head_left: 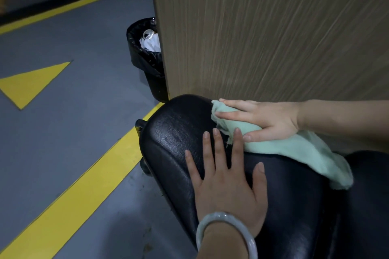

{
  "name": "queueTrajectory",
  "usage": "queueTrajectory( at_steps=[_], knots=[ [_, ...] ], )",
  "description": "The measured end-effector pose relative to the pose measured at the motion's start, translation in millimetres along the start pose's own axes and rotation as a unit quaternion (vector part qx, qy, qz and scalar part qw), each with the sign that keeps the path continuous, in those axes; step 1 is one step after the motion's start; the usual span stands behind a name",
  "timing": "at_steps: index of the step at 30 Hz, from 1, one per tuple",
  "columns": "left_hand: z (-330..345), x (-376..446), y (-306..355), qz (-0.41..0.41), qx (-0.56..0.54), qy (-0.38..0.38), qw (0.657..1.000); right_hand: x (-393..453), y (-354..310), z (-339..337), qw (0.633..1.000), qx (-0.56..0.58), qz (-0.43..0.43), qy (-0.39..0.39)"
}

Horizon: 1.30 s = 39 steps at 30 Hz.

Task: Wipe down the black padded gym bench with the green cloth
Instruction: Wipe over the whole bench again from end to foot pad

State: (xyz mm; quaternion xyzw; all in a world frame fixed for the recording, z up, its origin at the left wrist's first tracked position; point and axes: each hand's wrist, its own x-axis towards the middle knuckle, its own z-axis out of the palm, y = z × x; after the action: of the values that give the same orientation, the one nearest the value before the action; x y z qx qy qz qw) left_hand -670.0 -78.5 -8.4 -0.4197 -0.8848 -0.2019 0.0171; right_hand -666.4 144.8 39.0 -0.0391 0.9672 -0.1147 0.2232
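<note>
Nearest the head camera, the left hand (226,187), pale grey bangle (226,231) on its wrist, lies flat, fingers straight, on the black padded gym bench (174,132). Beyond, the right hand (263,118) presses the pale green cloth (294,151) onto the bench's end with straight fingers, beside a wood-grain panel (263,27).

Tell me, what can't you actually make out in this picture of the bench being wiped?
Head view, the only one:
- Black padded bench: its near end runs off the bottom and right edges.
- Green cloth: partly covered by the right hand pressing it.
- Bin: part hidden behind the wooden panel; its contents are too small to name.
- Pad under the left hand: hidden.
</note>
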Motion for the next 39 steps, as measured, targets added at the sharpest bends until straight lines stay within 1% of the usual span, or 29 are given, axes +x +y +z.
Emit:
queueTrajectory(
  at_steps=[3,6,12,16,20,24,26,30,33,34,36,39],
  knots=[
    [-1,1,0,0.005,0.01,-0.006,1.0,4,-2,-2,1.0,0.008,-0.012,0.004],
    [0,0,-1,0.007,0.018,-0.01,1.0,-3,-3,3,0.999,0.032,0.015,0.021],
    [-1,2,-1,-0.002,0.016,-0.03,0.999,-25,-11,15,0.992,0.046,0.105,0.053],
    [-2,1,-2,-0.001,0.011,-0.036,0.999,-44,-21,24,0.979,0.059,0.182,0.074],
    [0,1,-4,-0.002,0.015,-0.038,0.999,-57,-38,37,0.948,0.094,0.285,0.108],
    [2,2,-4,-0.001,0.018,-0.038,0.999,-65,-57,51,0.897,0.143,0.391,0.15],
    [2,2,-4,-0.003,0.021,-0.041,0.999,-69,-68,58,0.873,0.174,0.424,0.17],
    [-2,4,-3,-0.003,0.01,-0.064,0.998,-72,-90,72,0.832,0.219,0.464,0.21],
    [-9,2,1,-0.018,-0.003,-0.089,0.996,-69,-111,78,0.817,0.224,0.482,0.226],
    [-10,1,3,-0.02,-0.004,-0.084,0.996,-68,-118,81,0.812,0.228,0.484,0.234],
    [-15,1,5,-0.032,-0.005,-0.085,0.996,-67,-135,86,0.806,0.232,0.483,0.251],
    [-21,0,7,-0.042,-0.002,-0.091,0.995,-68,-158,95,0.815,0.216,0.471,0.261]
  ],
)
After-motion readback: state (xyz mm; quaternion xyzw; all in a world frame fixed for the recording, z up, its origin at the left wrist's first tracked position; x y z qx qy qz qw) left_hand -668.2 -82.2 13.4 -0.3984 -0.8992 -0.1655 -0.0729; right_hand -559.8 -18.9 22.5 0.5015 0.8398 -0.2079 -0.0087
